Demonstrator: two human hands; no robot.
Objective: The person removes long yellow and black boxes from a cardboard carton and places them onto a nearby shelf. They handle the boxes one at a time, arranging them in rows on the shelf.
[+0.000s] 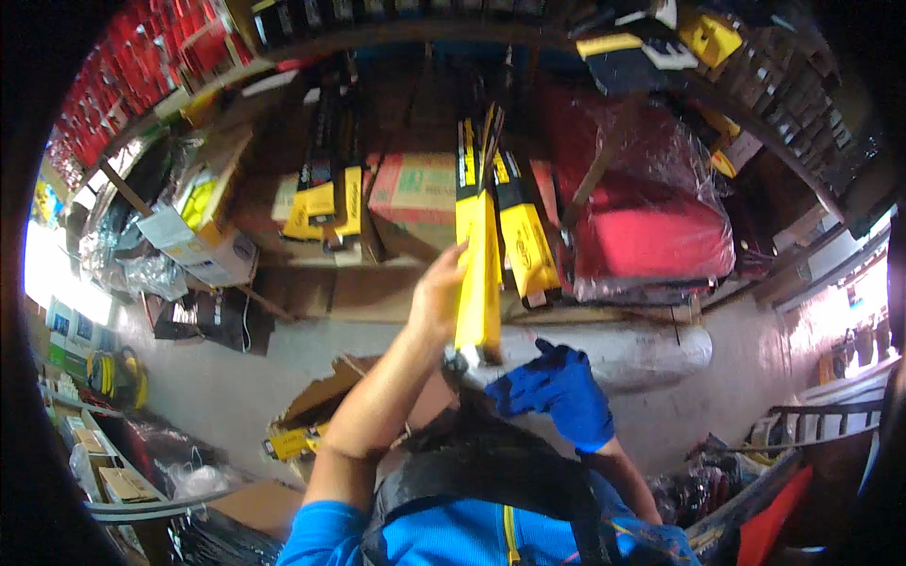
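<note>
My bare left hand (437,291) grips a long, narrow yellow-and-black cardboard box (478,283), tilted with its near end toward me. Its far end overlaps the shelf, beside another black-and-yellow box (525,247) that bears writing. My right hand (559,396) wears a blue glove and hangs lower, to the right of the held box. Its fingers are partly spread, with nothing visible in them.
On the shelf, more black-and-yellow boxes (315,201), a printed carton (414,187) and a red plastic-wrapped bundle (651,233) lie around. An open carton (212,240) stands left. A plastic-wrapped roll (651,357) lies below. Near my left arm is an opened cardboard box (318,396).
</note>
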